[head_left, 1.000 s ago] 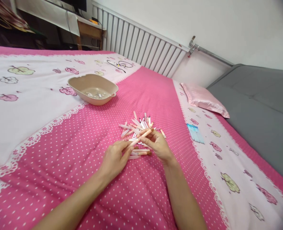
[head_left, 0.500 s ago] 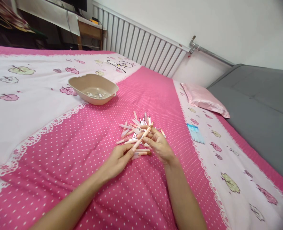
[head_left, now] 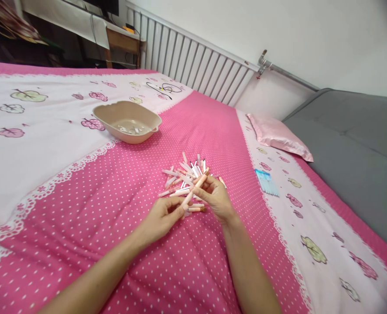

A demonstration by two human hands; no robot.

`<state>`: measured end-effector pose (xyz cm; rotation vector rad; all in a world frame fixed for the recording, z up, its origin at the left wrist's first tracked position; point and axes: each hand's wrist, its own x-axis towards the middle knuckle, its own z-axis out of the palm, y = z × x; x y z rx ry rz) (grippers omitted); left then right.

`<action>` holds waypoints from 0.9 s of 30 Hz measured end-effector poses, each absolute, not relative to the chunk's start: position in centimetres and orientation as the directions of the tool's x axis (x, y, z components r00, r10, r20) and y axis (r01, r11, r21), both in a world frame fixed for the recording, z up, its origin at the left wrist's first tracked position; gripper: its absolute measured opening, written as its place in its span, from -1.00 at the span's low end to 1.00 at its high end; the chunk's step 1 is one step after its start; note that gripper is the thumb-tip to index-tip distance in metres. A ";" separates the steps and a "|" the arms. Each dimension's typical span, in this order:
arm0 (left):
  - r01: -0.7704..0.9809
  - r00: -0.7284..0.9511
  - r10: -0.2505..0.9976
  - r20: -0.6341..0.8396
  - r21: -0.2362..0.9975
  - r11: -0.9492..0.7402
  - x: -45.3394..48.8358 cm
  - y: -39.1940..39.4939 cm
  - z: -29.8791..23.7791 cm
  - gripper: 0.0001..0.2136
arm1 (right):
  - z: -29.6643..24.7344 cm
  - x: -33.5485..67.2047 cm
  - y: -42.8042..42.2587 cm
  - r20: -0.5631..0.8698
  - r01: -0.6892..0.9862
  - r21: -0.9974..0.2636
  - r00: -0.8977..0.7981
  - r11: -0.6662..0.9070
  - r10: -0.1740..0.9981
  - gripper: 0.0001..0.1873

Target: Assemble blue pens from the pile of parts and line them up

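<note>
A pale pink pen point(head_left: 196, 188) with a brown end slants between my two hands, above a heap of pens. My left hand point(head_left: 167, 213) pinches its lower pink end between thumb and fingers. Near the upper part, my right hand point(head_left: 214, 196) has its thumb and fingers closed around the barrel. Under and behind my hands lies the loose pile of pink and white pens point(head_left: 180, 176), pointing in many directions. Part of the pile is hidden by my hands. Another pen with a brown end point(head_left: 196, 209) rests at the near side of the pile.
A beige basin point(head_left: 128, 124) with small white pieces inside stands beyond the pile to the left. On the right lies a row of blue-topped pens point(head_left: 267, 182), with a pink pillow point(head_left: 278, 137) farther back. A thin black cable point(head_left: 163, 89) rests near the white radiator point(head_left: 193, 52).
The pen has turned slightly in my fingers, and my right thumb has shifted along the barrel. Both hands remain at nearly the same place.
</note>
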<state>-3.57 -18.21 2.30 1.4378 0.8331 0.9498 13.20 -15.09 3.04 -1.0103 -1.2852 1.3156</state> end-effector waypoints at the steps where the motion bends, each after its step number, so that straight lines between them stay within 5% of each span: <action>1: -0.049 0.462 0.883 0.089 0.996 -0.075 -3.6 -18.2 2.3 -0.65 | 3.0 13.1 -15.1 0.077 -0.098 -0.993 -0.150 0.063 0.986 -0.74; 8: 0.020 0.512 0.857 0.053 0.997 -0.073 -3.8 -18.0 2.1 -0.65 | 3.2 12.9 -15.2 0.123 -0.152 -0.984 -0.221 0.091 0.967 -0.74; 15: -0.030 0.509 0.860 0.024 1.000 -0.010 -3.9 -17.7 1.8 -0.66 | 3.3 13.0 -15.5 0.118 -0.212 -0.976 -0.334 0.048 0.935 -0.54; 27: -0.029 0.539 0.842 0.033 0.999 -0.020 -3.9 -17.9 2.1 -0.70 | 3.1 13.1 -15.3 0.066 -0.216 -0.976 -0.263 0.008 0.963 -0.59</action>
